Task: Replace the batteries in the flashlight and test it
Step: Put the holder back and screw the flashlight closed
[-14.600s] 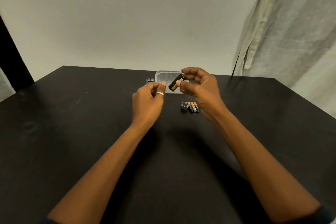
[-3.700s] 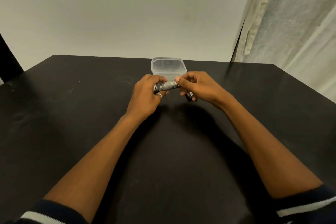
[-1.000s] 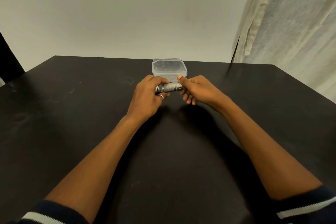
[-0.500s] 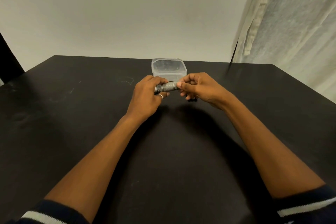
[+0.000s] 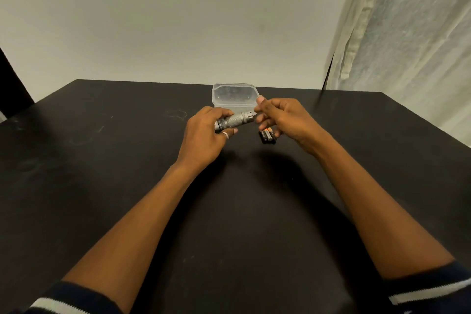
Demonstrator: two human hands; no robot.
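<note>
Left hand [image 5: 206, 132] is closed around the head end of the flashlight [image 5: 235, 120] and holds it a little above the black table [image 5: 102, 186], with the tail end pointing to the right. Right hand [image 5: 283, 116] is just beside that tail end, with the fingers loosely curled and nothing between them; the thumb tip seems to be near the end cap, but I cannot tell if it touches. This flashlight is a short grey metal tube with a knurled middle part and a smoother ring at each end. I judge it stiff, rather light for one hand, and not fragile; the knurled part gives good grip, while the smooth ends may slip, so it is better to take it on the knurling and press or turn only at the tail. Under the right hand, some small batteries [image 5: 267, 135] with orange and black ends lie together on the table. Behind both hands stands a clear plastic box [image 5: 234, 95], near the far edge.
</note>
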